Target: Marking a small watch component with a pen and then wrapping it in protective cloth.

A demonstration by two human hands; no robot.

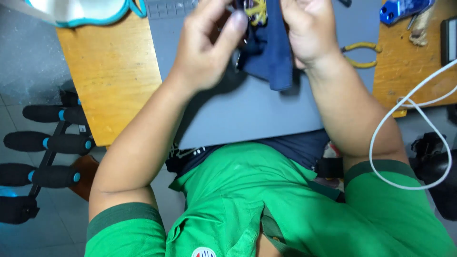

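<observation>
both hands point(259, 38) gripping dark blue cloth point(273, 57), grey mat point(247, 114) beneath, yellow-handled pliers point(359, 52) beside

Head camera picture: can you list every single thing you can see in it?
Cloth: one, dark blue, between both hands.
Small item: one, yellowish, above the cloth, blurred.
Mat: one, grey, on the table.
Table: one, orange wood.
Pliers: one pair, yellow handles, right of the mat.
Cable: one, white, looping at right.
Tool: one, blue, top right.
Rack of foam rollers: black with blue ends, floor at left.
Shirt: one, green.
Left hand: gripping the cloth.
Right hand: gripping the cloth.
</observation>
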